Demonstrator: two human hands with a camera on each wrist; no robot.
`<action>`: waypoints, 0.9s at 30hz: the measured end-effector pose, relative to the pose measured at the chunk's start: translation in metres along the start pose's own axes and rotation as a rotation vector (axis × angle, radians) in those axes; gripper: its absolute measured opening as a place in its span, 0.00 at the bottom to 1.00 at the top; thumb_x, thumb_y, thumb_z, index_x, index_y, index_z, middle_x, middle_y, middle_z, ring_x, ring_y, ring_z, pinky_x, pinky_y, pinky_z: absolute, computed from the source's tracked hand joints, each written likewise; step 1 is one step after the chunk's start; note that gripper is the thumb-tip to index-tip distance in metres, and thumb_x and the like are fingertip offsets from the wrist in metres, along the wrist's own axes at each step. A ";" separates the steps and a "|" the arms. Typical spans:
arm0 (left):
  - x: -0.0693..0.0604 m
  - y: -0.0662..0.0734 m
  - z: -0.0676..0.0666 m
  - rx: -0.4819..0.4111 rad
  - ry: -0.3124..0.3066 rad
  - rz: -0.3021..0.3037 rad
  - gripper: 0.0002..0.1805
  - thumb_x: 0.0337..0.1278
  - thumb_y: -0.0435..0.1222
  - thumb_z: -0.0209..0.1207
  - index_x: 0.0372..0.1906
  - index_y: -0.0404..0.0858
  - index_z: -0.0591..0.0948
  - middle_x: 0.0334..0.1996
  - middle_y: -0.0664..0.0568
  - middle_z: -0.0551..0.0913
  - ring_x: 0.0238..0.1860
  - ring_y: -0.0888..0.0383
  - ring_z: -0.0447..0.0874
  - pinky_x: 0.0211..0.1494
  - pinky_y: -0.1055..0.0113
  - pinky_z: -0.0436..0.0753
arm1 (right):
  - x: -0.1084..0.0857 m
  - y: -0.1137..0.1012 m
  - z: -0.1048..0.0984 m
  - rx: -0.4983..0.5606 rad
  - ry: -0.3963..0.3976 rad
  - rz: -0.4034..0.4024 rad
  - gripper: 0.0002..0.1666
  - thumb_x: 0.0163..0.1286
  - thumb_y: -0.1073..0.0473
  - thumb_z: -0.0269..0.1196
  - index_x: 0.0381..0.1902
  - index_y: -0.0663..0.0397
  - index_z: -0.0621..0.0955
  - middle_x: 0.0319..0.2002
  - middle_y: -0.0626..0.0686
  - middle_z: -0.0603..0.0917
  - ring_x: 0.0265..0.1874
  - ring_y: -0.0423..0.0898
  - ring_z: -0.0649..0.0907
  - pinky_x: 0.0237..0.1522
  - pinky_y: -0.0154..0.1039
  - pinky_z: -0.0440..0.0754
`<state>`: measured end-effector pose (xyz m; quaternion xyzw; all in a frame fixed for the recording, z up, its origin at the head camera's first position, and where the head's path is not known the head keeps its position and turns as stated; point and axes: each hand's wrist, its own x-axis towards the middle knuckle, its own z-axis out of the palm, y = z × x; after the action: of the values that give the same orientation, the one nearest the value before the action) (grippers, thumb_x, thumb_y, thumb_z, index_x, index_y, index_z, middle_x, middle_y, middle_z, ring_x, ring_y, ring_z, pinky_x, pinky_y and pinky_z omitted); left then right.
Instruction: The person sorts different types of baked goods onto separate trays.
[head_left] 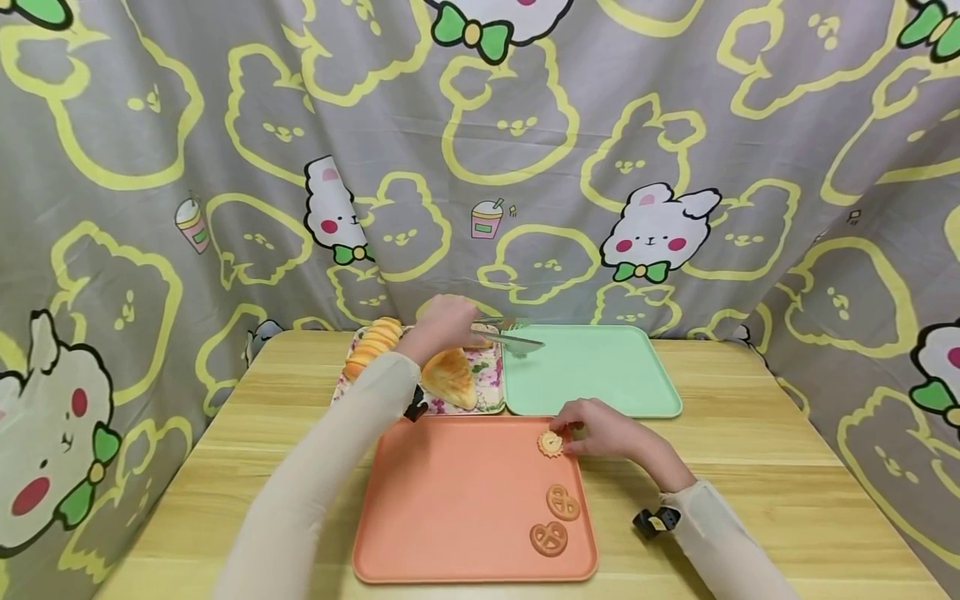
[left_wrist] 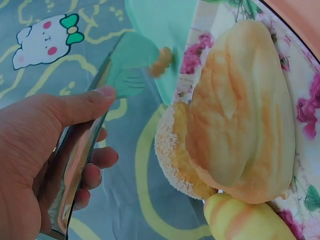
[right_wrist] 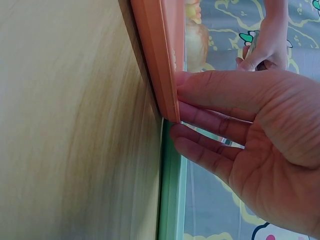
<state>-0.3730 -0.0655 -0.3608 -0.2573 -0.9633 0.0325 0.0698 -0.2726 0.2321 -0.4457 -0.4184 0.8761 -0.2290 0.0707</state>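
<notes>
My left hand point(head_left: 447, 323) grips metal tongs point(left_wrist: 80, 165) above the floral tray point(head_left: 491, 394). The flat ends of the tongs reach over the edge of the mint-green tray point(head_left: 592, 375). A small blurred brown piece point(left_wrist: 161, 62) appears near those ends; whether the tongs hold it I cannot tell. At the far right corner of the orange tray point(head_left: 457, 500), my right hand point(head_left: 600, 429) pinches a round, scallop-edged cookie point(head_left: 551, 443) between thumb and fingers. The tray rim mostly hides that cookie in the right wrist view. Two pretzel-shaped cookies point(head_left: 562, 502) lie nearer me.
On the floral tray sit a ridged bread loaf point(head_left: 372, 346), a folded pastry point(head_left: 450, 377) and a crumb-coated bun point(left_wrist: 172, 152). The three trays nearly touch on a wooden table point(head_left: 720, 450). A patterned curtain point(head_left: 517, 208) hangs behind it.
</notes>
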 end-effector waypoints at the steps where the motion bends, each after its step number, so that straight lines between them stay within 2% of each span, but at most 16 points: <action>1: 0.000 0.000 0.000 -0.001 0.000 -0.003 0.33 0.56 0.59 0.69 0.13 0.48 0.63 0.14 0.59 0.56 0.20 0.61 0.56 0.24 0.64 0.59 | 0.000 0.000 0.000 0.000 -0.001 0.001 0.15 0.59 0.67 0.74 0.46 0.60 0.89 0.37 0.53 0.88 0.37 0.47 0.84 0.42 0.38 0.83; 7: -0.002 -0.001 0.000 -0.020 0.010 -0.016 0.33 0.55 0.59 0.69 0.14 0.48 0.63 0.15 0.58 0.57 0.20 0.60 0.57 0.25 0.63 0.60 | 0.000 0.000 0.000 0.003 -0.003 0.005 0.15 0.60 0.67 0.74 0.46 0.60 0.88 0.38 0.52 0.88 0.38 0.46 0.84 0.42 0.38 0.83; 12: -0.006 -0.006 0.001 -0.045 -0.014 -0.042 0.31 0.57 0.59 0.68 0.15 0.48 0.65 0.15 0.59 0.60 0.20 0.61 0.59 0.25 0.64 0.61 | 0.000 0.002 0.001 0.004 -0.001 0.002 0.15 0.60 0.67 0.74 0.46 0.59 0.89 0.37 0.51 0.88 0.37 0.45 0.84 0.42 0.38 0.84; 16: -0.011 -0.009 0.001 -0.062 -0.036 -0.061 0.28 0.58 0.60 0.67 0.18 0.47 0.70 0.15 0.59 0.62 0.21 0.60 0.62 0.25 0.64 0.62 | 0.000 0.002 0.001 0.009 -0.001 0.009 0.15 0.60 0.66 0.74 0.46 0.59 0.89 0.38 0.51 0.88 0.38 0.45 0.84 0.43 0.40 0.84; 20: -0.017 -0.012 -0.001 -0.066 -0.031 -0.065 0.24 0.58 0.61 0.67 0.23 0.46 0.79 0.15 0.59 0.66 0.21 0.60 0.66 0.24 0.64 0.62 | -0.001 0.002 0.000 0.014 0.000 0.007 0.15 0.60 0.67 0.74 0.46 0.60 0.88 0.38 0.52 0.88 0.37 0.46 0.84 0.43 0.42 0.84; 23: -0.023 -0.015 -0.003 -0.069 -0.026 -0.069 0.23 0.57 0.61 0.66 0.34 0.45 0.87 0.17 0.56 0.75 0.22 0.58 0.70 0.24 0.64 0.62 | -0.001 0.001 0.000 0.016 0.001 0.004 0.15 0.60 0.67 0.74 0.46 0.60 0.88 0.37 0.52 0.88 0.37 0.46 0.84 0.42 0.43 0.85; 27: -0.034 -0.019 -0.005 -0.079 -0.022 -0.062 0.28 0.57 0.62 0.66 0.54 0.47 0.88 0.36 0.53 0.90 0.32 0.56 0.82 0.26 0.64 0.67 | -0.001 0.001 0.000 0.017 -0.001 0.006 0.15 0.60 0.67 0.74 0.46 0.60 0.88 0.37 0.53 0.88 0.37 0.46 0.84 0.43 0.43 0.85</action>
<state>-0.3525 -0.0987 -0.3580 -0.2294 -0.9720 -0.0047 0.0499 -0.2727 0.2333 -0.4463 -0.4153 0.8753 -0.2360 0.0754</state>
